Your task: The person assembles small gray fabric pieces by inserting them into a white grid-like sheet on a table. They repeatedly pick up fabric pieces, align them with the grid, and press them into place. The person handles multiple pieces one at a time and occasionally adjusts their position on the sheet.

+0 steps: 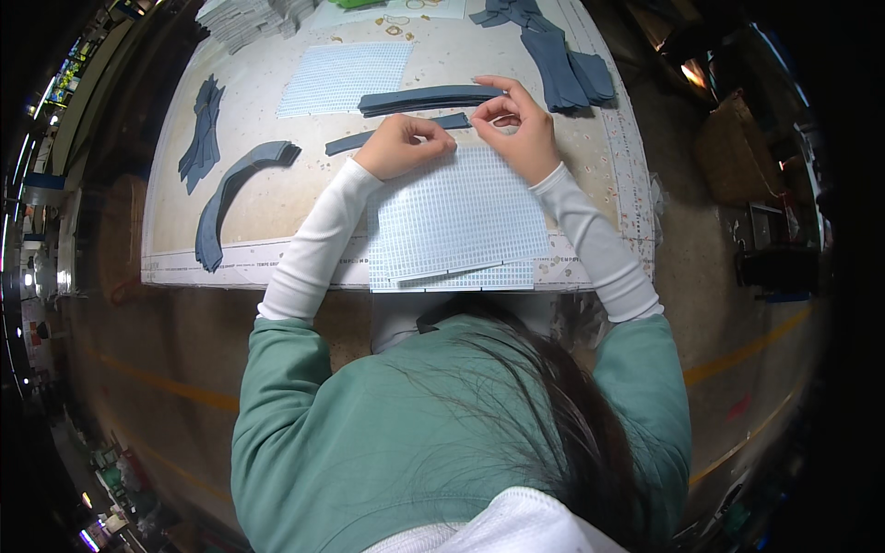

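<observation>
My left hand (406, 146) is closed over a narrow dark blue fabric strip (346, 146), covering part of it. Its thumb and forefinger meet at the upper edge of a stack of sheets printed with small pale blue labels (461, 212). At the strip's right end, my right hand (521, 131) has thumb and forefinger pinched together while its other fingers stand apart. Whatever is between either pair of fingertips is too small to make out. Just beyond both hands lies a thicker pile of dark blue strips (419, 98), partly behind the right fingers.
Another label sheet (346, 78) lies farther back. Curved blue strips (226, 198) and a fanned bundle (200, 134) sit at left. More blue pieces (562, 74) are at the far right. White stacked material (244, 20) and a green item (359, 3) are at the table's far side.
</observation>
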The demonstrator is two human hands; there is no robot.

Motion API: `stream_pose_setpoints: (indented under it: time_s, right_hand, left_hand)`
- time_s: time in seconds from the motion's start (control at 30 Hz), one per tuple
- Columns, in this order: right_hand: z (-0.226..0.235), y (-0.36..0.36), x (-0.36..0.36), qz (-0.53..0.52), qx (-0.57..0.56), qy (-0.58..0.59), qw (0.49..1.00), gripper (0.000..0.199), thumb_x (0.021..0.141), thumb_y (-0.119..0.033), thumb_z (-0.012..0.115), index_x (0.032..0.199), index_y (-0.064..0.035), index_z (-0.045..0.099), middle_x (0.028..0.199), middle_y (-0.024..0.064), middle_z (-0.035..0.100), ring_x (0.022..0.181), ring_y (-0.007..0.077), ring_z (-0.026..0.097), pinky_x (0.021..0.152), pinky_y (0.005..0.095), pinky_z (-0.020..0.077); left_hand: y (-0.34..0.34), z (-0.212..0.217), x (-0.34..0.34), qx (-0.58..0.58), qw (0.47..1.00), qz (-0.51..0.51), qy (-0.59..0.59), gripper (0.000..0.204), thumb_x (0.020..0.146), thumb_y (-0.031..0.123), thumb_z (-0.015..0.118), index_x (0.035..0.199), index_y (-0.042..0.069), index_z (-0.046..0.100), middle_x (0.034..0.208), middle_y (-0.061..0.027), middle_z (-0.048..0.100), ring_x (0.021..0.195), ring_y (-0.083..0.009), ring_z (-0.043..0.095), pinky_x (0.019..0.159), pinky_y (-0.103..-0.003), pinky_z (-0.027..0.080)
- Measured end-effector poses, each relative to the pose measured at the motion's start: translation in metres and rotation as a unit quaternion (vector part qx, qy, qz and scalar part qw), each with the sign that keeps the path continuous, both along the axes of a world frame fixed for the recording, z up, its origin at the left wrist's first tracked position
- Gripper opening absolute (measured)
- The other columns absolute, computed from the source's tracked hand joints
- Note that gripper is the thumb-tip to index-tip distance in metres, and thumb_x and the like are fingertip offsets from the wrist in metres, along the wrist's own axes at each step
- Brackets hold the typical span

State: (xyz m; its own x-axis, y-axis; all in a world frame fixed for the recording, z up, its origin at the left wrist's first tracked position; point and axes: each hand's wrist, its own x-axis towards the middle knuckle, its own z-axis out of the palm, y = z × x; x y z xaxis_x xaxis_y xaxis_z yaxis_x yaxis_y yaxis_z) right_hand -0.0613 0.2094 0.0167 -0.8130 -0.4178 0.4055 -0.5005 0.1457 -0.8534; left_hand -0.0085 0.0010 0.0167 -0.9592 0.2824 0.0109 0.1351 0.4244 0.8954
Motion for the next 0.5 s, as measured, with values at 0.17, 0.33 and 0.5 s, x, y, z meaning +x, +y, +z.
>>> stream_pose_setpoints:
  time_s: [0.17, 0.33, 0.5]
  right_hand:
    - [-0.006, 0.004, -0.031, -0.003, 0.175, 0.057, 0.983, 0.012, 0.081, -0.019, 0.069, 0.087, -0.0097, 0.070, 0.084, 0.0039, 0.069, 0.084, 0.0184, 0.063, 0.076, 0.0325, 0.0507]
    - [-0.012, -0.008, -0.034, -0.009, 0.283, 0.153, 0.947, 0.011, 0.082, -0.020, 0.068, 0.083, -0.0094, 0.067, 0.090, 0.0040, 0.062, 0.094, 0.0211, 0.057, 0.082, 0.0338, 0.0496]
    - [-0.010, -0.018, -0.026, -0.017, 0.319, 0.187, 0.929, 0.010, 0.081, -0.020, 0.068, 0.082, -0.0109, 0.066, 0.092, 0.0015, 0.060, 0.095, 0.0208, 0.056, 0.082, 0.0351, 0.0505]
  left_hand:
    - [-0.003, 0.007, -0.018, -0.190, 0.950, 0.058, 0.243, 0.014, 0.081, 0.014, 0.069, 0.089, 0.003, 0.071, 0.088, -0.0096, 0.065, 0.076, -0.0206, 0.065, 0.072, -0.029, 0.053]
    - [-0.004, -0.005, -0.029, -0.186, 0.955, 0.009, 0.233, 0.019, 0.078, 0.014, 0.072, 0.094, 0.005, 0.069, 0.088, -0.0073, 0.063, 0.075, -0.0182, 0.065, 0.067, -0.028, 0.054]
    - [-0.005, -0.018, -0.031, -0.187, 0.944, 0.005, 0.273, 0.021, 0.077, 0.019, 0.074, 0.093, 0.007, 0.068, 0.087, -0.0064, 0.063, 0.071, -0.0194, 0.065, 0.065, -0.030, 0.054]
